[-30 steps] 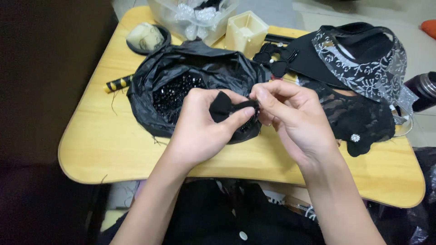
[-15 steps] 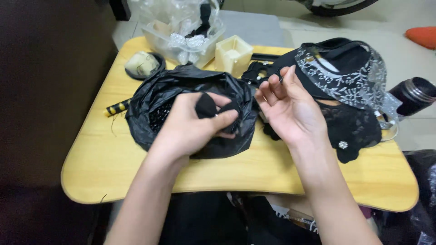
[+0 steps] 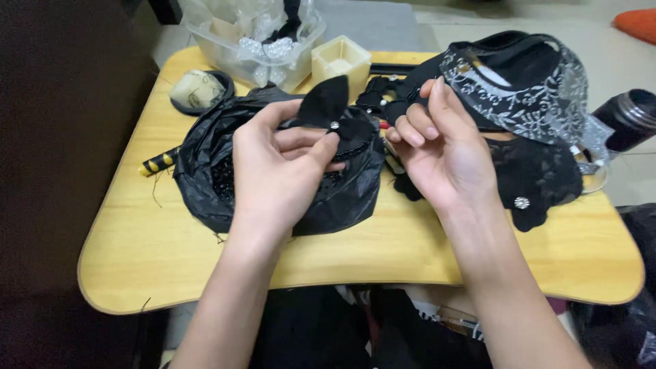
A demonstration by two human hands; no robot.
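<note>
Above the black bag on the bench, left hand fingers pinch a black fabric bow; right hand fingers half-curled, holding nothing.

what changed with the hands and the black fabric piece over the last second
A second ago both hands pinched the black fabric piece together over the black plastic bag. Now only the left hand holds it, raised so a small silver stud shows. The right hand has let go and drawn off to the right, fingers half curled. The bag, the clear container and the wooden table stayed put.
</note>
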